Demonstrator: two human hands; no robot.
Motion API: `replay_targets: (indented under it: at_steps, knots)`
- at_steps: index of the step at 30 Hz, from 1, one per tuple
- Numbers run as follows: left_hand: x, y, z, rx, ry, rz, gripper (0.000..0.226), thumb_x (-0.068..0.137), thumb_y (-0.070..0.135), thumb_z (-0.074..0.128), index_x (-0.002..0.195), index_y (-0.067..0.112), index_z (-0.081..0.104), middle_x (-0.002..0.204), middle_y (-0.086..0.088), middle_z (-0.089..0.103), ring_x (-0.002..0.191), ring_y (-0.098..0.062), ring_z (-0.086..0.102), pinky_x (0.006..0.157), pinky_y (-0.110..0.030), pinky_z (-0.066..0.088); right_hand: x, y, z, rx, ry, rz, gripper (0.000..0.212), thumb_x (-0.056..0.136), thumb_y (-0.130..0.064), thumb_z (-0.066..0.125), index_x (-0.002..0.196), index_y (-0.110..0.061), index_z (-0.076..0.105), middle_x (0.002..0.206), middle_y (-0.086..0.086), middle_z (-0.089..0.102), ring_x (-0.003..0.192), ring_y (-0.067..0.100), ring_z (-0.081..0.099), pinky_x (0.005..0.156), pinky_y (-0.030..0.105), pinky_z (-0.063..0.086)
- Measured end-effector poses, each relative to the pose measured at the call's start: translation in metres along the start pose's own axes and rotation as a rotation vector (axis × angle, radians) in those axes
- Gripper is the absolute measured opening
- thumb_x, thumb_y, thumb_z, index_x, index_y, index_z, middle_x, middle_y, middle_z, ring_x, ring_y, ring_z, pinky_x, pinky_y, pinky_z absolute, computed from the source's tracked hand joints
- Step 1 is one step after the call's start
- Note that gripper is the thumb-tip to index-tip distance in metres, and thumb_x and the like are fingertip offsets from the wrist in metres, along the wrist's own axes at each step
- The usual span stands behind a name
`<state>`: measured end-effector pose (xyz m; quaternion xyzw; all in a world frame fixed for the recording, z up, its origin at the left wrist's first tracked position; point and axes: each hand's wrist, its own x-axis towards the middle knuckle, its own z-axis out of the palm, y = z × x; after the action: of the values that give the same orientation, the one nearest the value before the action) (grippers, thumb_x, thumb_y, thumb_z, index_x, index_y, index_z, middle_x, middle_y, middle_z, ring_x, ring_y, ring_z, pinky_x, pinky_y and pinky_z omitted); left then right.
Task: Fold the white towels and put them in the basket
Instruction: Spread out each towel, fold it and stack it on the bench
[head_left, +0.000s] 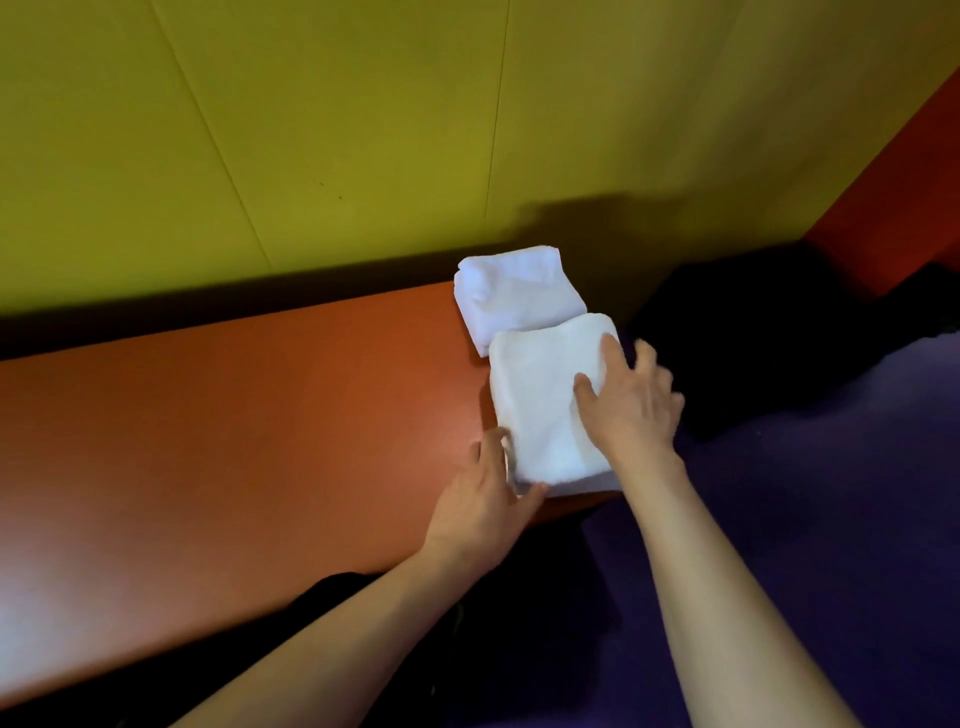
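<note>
Lying at the right end of the orange table (234, 415), just right of the frame's centre, a folded white towel (545, 400) is handled by both bare hands. The right hand (631, 405) is laid on the towel's right side, fingers spread and nearly straight, thumb and forefinger resting on the cloth; nothing is clasped. The left hand (485, 499) is set at the towel's lower left corner, its fingers curled against the folded edge with the thumb at the near edge, so the corner appears to be pinched. A second folded white towel (514, 291) is seen above the first, nearer the yellow-green wall (311, 130), its near edge overlapped by the first towel. Purple floor (831, 493) fills the lower right of the frame.
</note>
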<state>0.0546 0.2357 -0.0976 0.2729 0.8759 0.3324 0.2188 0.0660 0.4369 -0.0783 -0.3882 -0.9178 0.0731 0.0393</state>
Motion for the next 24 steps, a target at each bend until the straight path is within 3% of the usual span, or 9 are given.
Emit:
replay_targets:
  at_steps: [3, 6, 9, 12, 14, 19, 24]
  knots:
    - [0.002, -0.001, 0.001, 0.206, -0.027, 0.191, 0.077, 0.095, 0.055, 0.054, 0.157, 0.043, 0.009, 0.165, 0.002, 0.011, 0.142, -0.03, 0.031, 0.11, -0.049, 0.042, -0.006, 0.011, 0.002, 0.046, -0.113, 0.029, 0.063, 0.101, -0.051, 0.039, 0.155, -0.035, 0.011, 0.138, 0.017, 0.045, 0.116, 0.038, 0.053, 0.083, 0.044, 0.043]
    - [0.007, 0.007, 0.005, 0.376, -0.02, 0.287, 0.07, 0.099, 0.056, 0.043, 0.158, 0.042, 0.009, 0.169, 0.002, -0.004, 0.153, -0.032, 0.009, 0.117, -0.053, 0.029, -0.007, 0.021, -0.002, 0.143, 0.022, -0.013, 0.057, 0.103, -0.045, 0.041, 0.154, -0.034, 0.019, 0.125, 0.014, 0.051, 0.106, 0.033, 0.057, 0.076, 0.041, 0.045]
    - [0.016, 0.013, 0.012, 0.516, -0.053, 0.31, 0.068, 0.101, 0.058, 0.032, 0.16, 0.035, 0.006, 0.169, 0.001, -0.012, 0.154, -0.035, 0.0, 0.119, -0.056, 0.022, 0.0, 0.03, 0.002, 0.06, 0.057, 0.011, 0.059, 0.102, -0.049, 0.04, 0.155, -0.035, 0.018, 0.129, 0.013, 0.05, 0.109, 0.032, 0.055, 0.085, 0.044, 0.045]
    - [0.019, 0.01, 0.02, 0.608, -0.166, 0.262, 0.07, 0.102, 0.058, 0.026, 0.16, 0.031, -0.004, 0.167, -0.001, -0.018, 0.154, -0.039, -0.004, 0.121, -0.058, 0.016, 0.002, 0.035, 0.016, -0.026, -0.105, 0.038, 0.062, 0.101, -0.055, 0.028, 0.157, -0.037, 0.007, 0.139, 0.014, 0.046, 0.119, 0.035, 0.05, 0.096, 0.05, 0.039]
    - [0.018, 0.007, 0.02, 0.596, -0.14, 0.264, 0.068, 0.103, 0.054, 0.026, 0.16, 0.031, -0.002, 0.168, -0.002, -0.014, 0.153, -0.04, 0.001, 0.12, -0.057, 0.017, 0.003, 0.033, 0.016, -0.038, -0.076, 0.019, 0.062, 0.102, -0.053, 0.029, 0.157, -0.033, 0.01, 0.141, 0.014, 0.045, 0.121, 0.035, 0.049, 0.098, 0.05, 0.037]
    - [0.006, 0.003, -0.001, 0.555, -0.05, 0.286, 0.059, 0.103, 0.048, 0.03, 0.158, 0.032, 0.016, 0.168, -0.006, 0.012, 0.15, -0.038, 0.017, 0.116, -0.052, 0.026, -0.013, 0.014, 0.001, 0.034, 0.18, -0.128, 0.057, 0.099, -0.037, 0.05, 0.151, -0.022, 0.036, 0.142, 0.012, 0.048, 0.122, 0.033, 0.049, 0.097, 0.046, 0.041]
    - [-0.025, -0.016, -0.043, 0.605, 0.077, 0.275, 0.056, 0.099, 0.047, 0.039, 0.151, 0.029, 0.033, 0.16, -0.005, 0.031, 0.145, -0.033, 0.031, 0.109, -0.048, 0.034, -0.05, -0.031, -0.007, 0.163, 0.165, -0.274, 0.052, 0.097, -0.03, 0.053, 0.147, -0.021, 0.044, 0.147, 0.011, 0.046, 0.131, 0.03, 0.046, 0.106, 0.046, 0.039]
